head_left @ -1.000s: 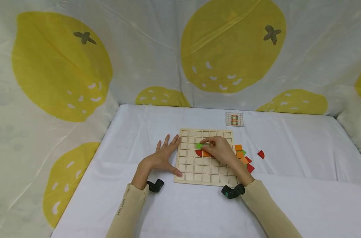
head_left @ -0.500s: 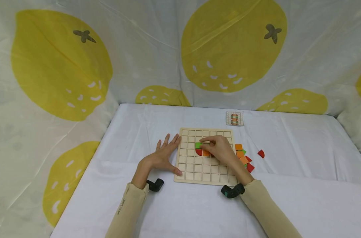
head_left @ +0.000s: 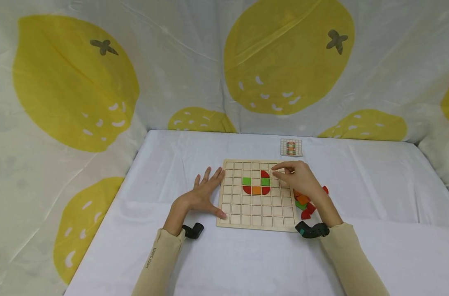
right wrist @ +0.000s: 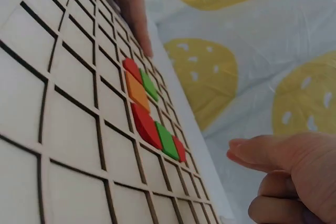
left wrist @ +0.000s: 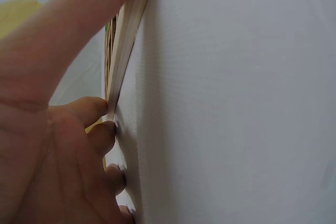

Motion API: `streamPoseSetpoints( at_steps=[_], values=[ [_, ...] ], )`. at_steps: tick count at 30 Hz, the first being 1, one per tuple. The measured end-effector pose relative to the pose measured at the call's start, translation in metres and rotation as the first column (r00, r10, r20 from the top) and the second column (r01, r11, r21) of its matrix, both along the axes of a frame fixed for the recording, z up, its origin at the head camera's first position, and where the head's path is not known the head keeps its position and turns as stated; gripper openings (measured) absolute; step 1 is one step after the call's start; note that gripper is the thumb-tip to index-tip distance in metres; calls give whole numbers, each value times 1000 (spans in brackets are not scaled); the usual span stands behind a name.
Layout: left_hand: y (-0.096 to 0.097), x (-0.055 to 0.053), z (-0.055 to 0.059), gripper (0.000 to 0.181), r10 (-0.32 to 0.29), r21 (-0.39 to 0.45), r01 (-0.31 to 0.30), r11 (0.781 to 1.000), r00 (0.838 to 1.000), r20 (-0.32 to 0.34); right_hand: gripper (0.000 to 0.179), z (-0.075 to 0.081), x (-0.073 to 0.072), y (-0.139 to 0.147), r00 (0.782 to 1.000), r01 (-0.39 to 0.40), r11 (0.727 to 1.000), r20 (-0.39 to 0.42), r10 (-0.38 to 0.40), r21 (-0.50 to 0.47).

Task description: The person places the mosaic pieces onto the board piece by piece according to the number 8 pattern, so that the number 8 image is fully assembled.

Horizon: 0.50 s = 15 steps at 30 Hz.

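Observation:
A wooden grid board (head_left: 243, 209) lies on the white cloth, holding a few coloured pieces. Two green squares (head_left: 246, 181) and an orange square (head_left: 256, 190) sit in its cells, with red quarter-circles (head_left: 265, 174) at corners of the group. My left hand (head_left: 200, 196) spreads along the board's left edge, fingertips touching the rim; the left wrist view shows its thumb against the board's side. Over the board's upper right hovers my right hand (head_left: 296, 177), thumb and index finger extended close together and the other fingers bent. Nothing shows between its fingertips.
A small pattern card (head_left: 291, 147) lies behind the board. Loose red, orange and green pieces (head_left: 302, 200) are heaped at the board's right edge, partly covered by my right hand and forearm. A lemon-print cloth (head_left: 289, 57) hangs behind the table.
My right hand has left the left green square and moved right, uncovering the right green square and the red pieces beside it. The left hand stays at the board's edge.

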<state>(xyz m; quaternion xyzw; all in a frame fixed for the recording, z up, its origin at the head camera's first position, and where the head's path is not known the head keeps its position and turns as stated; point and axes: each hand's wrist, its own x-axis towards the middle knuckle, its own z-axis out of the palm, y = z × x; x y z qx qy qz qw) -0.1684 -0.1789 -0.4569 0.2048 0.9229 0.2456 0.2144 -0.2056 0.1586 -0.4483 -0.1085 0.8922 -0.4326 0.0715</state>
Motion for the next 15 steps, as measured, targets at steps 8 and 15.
streamPoseSetpoints(
  at_steps=[8,15],
  values=[
    [0,1,2,141,4,-5,-4,1000,1000,-2,25,1,8,42,995,92,992,15,-94,83],
    [-2,1,0,140,-4,13,4,1000,1000,4,30,-5,25,85,992,122,981,21,-127,153]
  ],
)
